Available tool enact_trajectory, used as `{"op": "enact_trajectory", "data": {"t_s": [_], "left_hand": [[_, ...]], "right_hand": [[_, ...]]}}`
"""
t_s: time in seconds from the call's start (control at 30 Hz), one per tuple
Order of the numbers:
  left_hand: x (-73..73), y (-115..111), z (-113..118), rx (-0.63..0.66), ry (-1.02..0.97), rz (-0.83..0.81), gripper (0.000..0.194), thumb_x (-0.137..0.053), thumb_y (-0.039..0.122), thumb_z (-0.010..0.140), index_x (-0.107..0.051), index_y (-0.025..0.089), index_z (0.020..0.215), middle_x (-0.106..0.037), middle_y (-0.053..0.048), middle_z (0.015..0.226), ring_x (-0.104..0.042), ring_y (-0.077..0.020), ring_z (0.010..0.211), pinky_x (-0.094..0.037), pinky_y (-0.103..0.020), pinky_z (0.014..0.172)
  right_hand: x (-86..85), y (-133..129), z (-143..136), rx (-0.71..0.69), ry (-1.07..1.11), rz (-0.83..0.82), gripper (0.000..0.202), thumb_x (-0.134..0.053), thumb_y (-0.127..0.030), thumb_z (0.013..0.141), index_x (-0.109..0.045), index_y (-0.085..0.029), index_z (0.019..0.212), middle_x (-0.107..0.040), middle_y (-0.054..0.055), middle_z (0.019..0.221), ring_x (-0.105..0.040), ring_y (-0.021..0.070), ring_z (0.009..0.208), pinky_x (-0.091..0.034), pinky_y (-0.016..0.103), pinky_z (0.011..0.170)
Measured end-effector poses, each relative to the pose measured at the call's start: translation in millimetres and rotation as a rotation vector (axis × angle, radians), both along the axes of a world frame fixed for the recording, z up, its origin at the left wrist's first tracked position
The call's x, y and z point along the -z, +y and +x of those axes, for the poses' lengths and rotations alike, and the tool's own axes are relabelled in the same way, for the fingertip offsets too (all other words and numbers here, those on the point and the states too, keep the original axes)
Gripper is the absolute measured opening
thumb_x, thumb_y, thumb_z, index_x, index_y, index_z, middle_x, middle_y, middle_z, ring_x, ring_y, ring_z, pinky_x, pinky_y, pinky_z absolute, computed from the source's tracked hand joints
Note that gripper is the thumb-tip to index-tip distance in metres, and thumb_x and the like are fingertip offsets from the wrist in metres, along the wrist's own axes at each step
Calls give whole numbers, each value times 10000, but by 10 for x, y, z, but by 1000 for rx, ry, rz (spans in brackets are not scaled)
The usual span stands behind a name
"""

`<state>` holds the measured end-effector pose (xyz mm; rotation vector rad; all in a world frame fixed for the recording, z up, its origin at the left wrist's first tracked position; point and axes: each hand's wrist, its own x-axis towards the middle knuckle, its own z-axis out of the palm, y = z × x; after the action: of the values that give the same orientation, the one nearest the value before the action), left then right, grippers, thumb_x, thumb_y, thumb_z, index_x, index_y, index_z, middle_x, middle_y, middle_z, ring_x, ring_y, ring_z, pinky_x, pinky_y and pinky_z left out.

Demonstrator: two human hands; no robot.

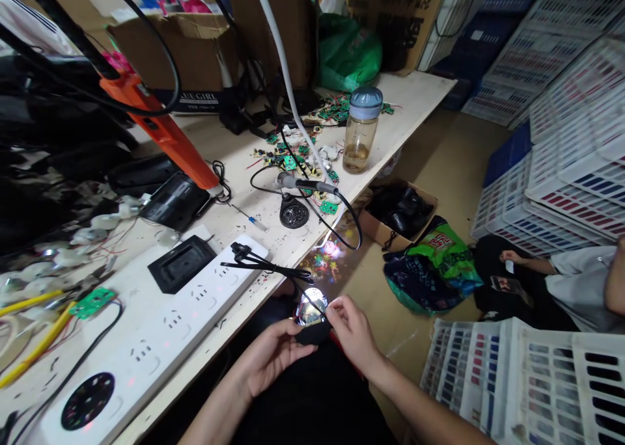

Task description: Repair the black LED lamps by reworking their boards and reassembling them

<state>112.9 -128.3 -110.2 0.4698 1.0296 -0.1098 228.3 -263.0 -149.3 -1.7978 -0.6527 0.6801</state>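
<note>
Head view: the left hand [278, 357] has its grip closed around the black lower body of a lit round device [311, 305], thumb near the glowing face and fingers underneath. The device is above the person's lap, just off the near edge of the table [415, 97]. The right hand [355, 334] has its fingertips at the device's right edge, beside a black cable [288, 272] that crosses the bright face; I cannot tell whether that grip is pinching the cable or the rim, or only touching. Coloured light spots [325, 263] lie on the floor beyond the device.

On the table, a white power strip [161, 341] runs along the near edge, with a black rectangular housing [181, 263] just beside it. Farther back are a blue-handled screwdriver [256, 222], a black patterned disc [294, 213], scattered green circuit boards [336, 110] and an upright bottle [362, 133] with a blue lid. An orange power screwdriver [161, 133] hangs tilted over the left part. At the right, well apart, a co-worker's hand [510, 256] holds a small pale piece, near white plastic crates [547, 373].
</note>
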Motion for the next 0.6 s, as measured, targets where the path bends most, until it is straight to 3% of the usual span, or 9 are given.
{"op": "enact_trajectory", "data": {"t_s": [0.17, 0.27, 0.4, 0.6], "left_hand": [[-46, -18, 13, 5, 9, 3, 192, -560, 6, 742, -680, 34, 890, -733, -111, 854, -681, -171, 693, -614, -309, 748], [-202, -61, -54, 12, -36, 30, 246, -579, 17, 736, -691, 48, 952, -727, -104, 919, -671, -168, 729, -610, -304, 747], [-622, -158, -298, 39, -164, 86, 356, -620, 65, 730, -698, 112, 1074, -709, -96, 1048, -651, -184, 819, -600, -309, 754], [-1272, -305, -766, -35, -236, 161, 445, -641, 121, 699, -697, 186, 1136, -715, -70, 992, -638, -198, 845, -566, -284, 728]], "right_hand": [[-30, -16, 5, -18, 20, 0, 226, -485, -388, 927, -556, -188, 849, -643, 39, 823, -635, 158, 728, -496, 245, 653], [-144, -54, -1, -61, 29, 4, 190, -516, -362, 915, -557, -191, 842, -635, 25, 802, -627, 152, 711, -488, 239, 640], [-446, -150, -33, -197, -43, 104, 138, -543, -320, 910, -556, -198, 847, -595, 12, 818, -605, 143, 735, -481, 232, 665], [-828, -199, -133, -504, -200, 277, 111, -463, -286, 942, -521, -209, 887, -561, 6, 813, -571, 152, 747, -456, 243, 685]]}}
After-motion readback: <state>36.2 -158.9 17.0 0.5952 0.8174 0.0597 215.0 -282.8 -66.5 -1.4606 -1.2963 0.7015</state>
